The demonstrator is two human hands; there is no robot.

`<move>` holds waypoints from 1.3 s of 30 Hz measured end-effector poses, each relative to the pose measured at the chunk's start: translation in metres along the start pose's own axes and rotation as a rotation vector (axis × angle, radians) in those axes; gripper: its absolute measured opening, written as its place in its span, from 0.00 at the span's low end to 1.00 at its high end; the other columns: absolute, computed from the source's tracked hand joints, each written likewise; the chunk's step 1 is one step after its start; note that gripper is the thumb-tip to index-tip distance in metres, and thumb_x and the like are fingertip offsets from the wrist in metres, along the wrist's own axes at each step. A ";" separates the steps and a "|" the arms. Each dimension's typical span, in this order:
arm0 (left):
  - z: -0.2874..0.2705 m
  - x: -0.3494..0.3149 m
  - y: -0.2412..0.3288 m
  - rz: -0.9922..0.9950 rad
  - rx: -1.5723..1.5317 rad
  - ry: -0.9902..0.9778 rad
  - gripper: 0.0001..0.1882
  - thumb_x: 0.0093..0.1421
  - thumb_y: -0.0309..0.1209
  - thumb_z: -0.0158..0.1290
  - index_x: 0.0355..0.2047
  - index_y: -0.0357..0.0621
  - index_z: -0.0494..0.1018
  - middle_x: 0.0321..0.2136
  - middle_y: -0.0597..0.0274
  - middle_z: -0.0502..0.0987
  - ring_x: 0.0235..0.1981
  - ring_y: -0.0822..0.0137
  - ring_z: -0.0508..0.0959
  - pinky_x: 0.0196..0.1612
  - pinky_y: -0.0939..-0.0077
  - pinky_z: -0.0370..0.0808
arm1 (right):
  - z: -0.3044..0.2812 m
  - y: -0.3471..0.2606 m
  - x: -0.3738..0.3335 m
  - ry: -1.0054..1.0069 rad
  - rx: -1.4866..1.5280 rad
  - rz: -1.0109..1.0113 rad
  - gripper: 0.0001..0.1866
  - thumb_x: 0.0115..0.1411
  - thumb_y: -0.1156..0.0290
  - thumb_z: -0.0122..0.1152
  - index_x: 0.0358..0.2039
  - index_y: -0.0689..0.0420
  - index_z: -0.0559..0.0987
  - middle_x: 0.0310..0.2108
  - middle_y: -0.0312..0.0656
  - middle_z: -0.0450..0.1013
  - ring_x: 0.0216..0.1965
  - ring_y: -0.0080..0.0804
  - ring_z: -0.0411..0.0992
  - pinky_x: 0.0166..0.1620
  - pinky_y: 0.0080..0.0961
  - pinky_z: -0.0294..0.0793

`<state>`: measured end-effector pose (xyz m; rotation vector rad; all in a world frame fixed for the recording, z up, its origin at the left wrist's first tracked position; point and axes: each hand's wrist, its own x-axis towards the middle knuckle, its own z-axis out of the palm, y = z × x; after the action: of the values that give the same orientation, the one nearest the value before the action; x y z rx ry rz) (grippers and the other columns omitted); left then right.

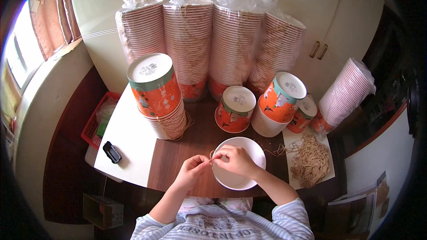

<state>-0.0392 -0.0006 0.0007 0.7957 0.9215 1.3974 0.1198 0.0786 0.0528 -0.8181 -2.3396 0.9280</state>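
A white paper bowl (249,147) lies on the dark wooden table in front of me, its open side up. My right hand (238,160) rests over the bowl's left rim and pinches a thin tan string (212,154) there. My left hand (192,170) is just left of the bowl, fingertips meeting the right hand at the same string. Both hands hold the string between thumb and fingers.
A pile of tan strings (310,160) lies on a white sheet at the right. Upside-down orange paper bowls stand in stacks behind (155,90) (235,108) (280,98). Tall plastic-wrapped stacks (213,40) line the wall. A small black object (112,152) sits on the white board at left.
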 end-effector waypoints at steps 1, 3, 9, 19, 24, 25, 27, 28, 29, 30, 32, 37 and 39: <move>0.000 -0.001 0.002 -0.059 -0.087 -0.051 0.04 0.56 0.27 0.51 0.31 0.40 0.70 0.28 0.73 0.71 0.29 0.82 0.68 0.33 0.90 0.65 | 0.000 0.001 -0.001 0.000 -0.002 0.000 0.06 0.47 0.68 0.58 0.25 0.55 0.76 0.26 0.39 0.72 0.26 0.33 0.71 0.29 0.28 0.70; -0.001 -0.001 0.006 -0.118 -0.175 -0.104 0.04 0.56 0.28 0.50 0.31 0.42 0.70 0.28 0.73 0.71 0.29 0.83 0.68 0.32 0.91 0.64 | 0.001 0.001 -0.002 -0.016 -0.031 -0.020 0.06 0.47 0.68 0.58 0.25 0.55 0.76 0.26 0.38 0.72 0.27 0.33 0.71 0.29 0.27 0.70; 0.000 0.001 0.015 -0.206 -0.245 -0.125 0.03 0.56 0.29 0.50 0.30 0.44 0.70 0.25 0.74 0.71 0.23 0.86 0.66 0.25 0.94 0.59 | -0.013 -0.013 -0.006 -0.036 -0.010 -0.046 0.08 0.47 0.69 0.59 0.30 0.53 0.75 0.26 0.36 0.72 0.26 0.32 0.72 0.29 0.27 0.71; 0.006 0.004 0.032 -0.262 -0.230 -0.194 0.04 0.57 0.29 0.49 0.30 0.43 0.71 0.24 0.75 0.71 0.21 0.86 0.64 0.22 0.93 0.56 | -0.016 -0.017 -0.005 0.157 -0.101 -0.466 0.13 0.42 0.72 0.66 0.32 0.52 0.77 0.22 0.33 0.70 0.21 0.24 0.69 0.23 0.20 0.68; 0.004 0.003 0.030 -0.283 -0.259 -0.196 0.04 0.57 0.29 0.49 0.30 0.43 0.71 0.23 0.75 0.70 0.20 0.86 0.63 0.21 0.93 0.56 | -0.010 -0.014 -0.006 0.155 -0.148 -0.470 0.12 0.45 0.72 0.62 0.34 0.48 0.77 0.24 0.35 0.71 0.24 0.31 0.71 0.26 0.25 0.70; 0.005 0.003 0.031 -0.283 -0.253 -0.194 0.04 0.57 0.29 0.49 0.30 0.43 0.71 0.23 0.75 0.70 0.20 0.86 0.62 0.21 0.93 0.56 | -0.010 -0.014 -0.006 0.154 -0.147 -0.470 0.12 0.45 0.72 0.62 0.34 0.48 0.77 0.24 0.35 0.71 0.24 0.31 0.71 0.26 0.25 0.70; 0.005 0.003 0.031 -0.284 -0.247 -0.193 0.04 0.57 0.29 0.49 0.30 0.43 0.71 0.23 0.75 0.71 0.20 0.86 0.62 0.21 0.92 0.56 | -0.009 -0.012 -0.006 0.165 -0.142 -0.484 0.10 0.45 0.73 0.61 0.31 0.50 0.77 0.25 0.34 0.71 0.25 0.31 0.72 0.26 0.25 0.71; 0.003 0.003 0.029 -0.289 -0.252 -0.194 0.04 0.57 0.29 0.49 0.30 0.43 0.72 0.23 0.75 0.71 0.19 0.86 0.62 0.21 0.92 0.56 | -0.009 -0.012 -0.005 0.165 -0.142 -0.484 0.10 0.45 0.73 0.61 0.31 0.50 0.77 0.25 0.34 0.71 0.25 0.31 0.72 0.26 0.25 0.71; 0.002 0.003 0.028 -0.294 -0.257 -0.196 0.04 0.57 0.29 0.49 0.31 0.43 0.72 0.23 0.75 0.71 0.19 0.86 0.62 0.21 0.92 0.56 | -0.008 -0.012 -0.005 0.173 -0.138 -0.476 0.09 0.44 0.74 0.61 0.29 0.52 0.77 0.25 0.34 0.71 0.25 0.31 0.72 0.26 0.25 0.71; 0.003 0.003 0.028 -0.294 -0.257 -0.195 0.04 0.57 0.29 0.49 0.31 0.43 0.72 0.23 0.75 0.71 0.19 0.86 0.62 0.21 0.92 0.56 | -0.008 -0.013 -0.004 0.182 -0.135 -0.468 0.08 0.44 0.74 0.61 0.28 0.53 0.76 0.25 0.35 0.71 0.25 0.31 0.72 0.27 0.25 0.71; 0.005 0.001 0.030 -0.319 -0.274 -0.134 0.04 0.56 0.27 0.48 0.32 0.43 0.72 0.23 0.74 0.71 0.20 0.86 0.63 0.22 0.93 0.56 | -0.007 -0.012 -0.004 0.183 -0.124 -0.445 0.06 0.45 0.74 0.61 0.27 0.54 0.76 0.25 0.35 0.71 0.25 0.31 0.72 0.27 0.25 0.71; 0.004 -0.001 0.024 -0.076 0.040 -0.083 0.06 0.54 0.22 0.47 0.33 0.38 0.71 0.28 0.70 0.70 0.24 0.80 0.66 0.27 0.91 0.61 | -0.009 -0.012 -0.002 0.181 -0.054 -0.372 0.04 0.46 0.73 0.60 0.25 0.56 0.75 0.24 0.36 0.71 0.25 0.32 0.72 0.27 0.25 0.71; 0.002 -0.002 0.022 0.135 0.278 -0.116 0.07 0.54 0.21 0.47 0.33 0.37 0.71 0.29 0.69 0.70 0.26 0.78 0.67 0.29 0.90 0.63 | -0.009 -0.015 -0.001 0.149 0.030 -0.294 0.03 0.48 0.74 0.60 0.24 0.57 0.75 0.24 0.38 0.71 0.25 0.32 0.71 0.26 0.25 0.70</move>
<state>-0.0474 -0.0012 0.0217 1.1555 0.9988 1.3390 0.1216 0.0731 0.0692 -0.4941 -2.2328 0.7475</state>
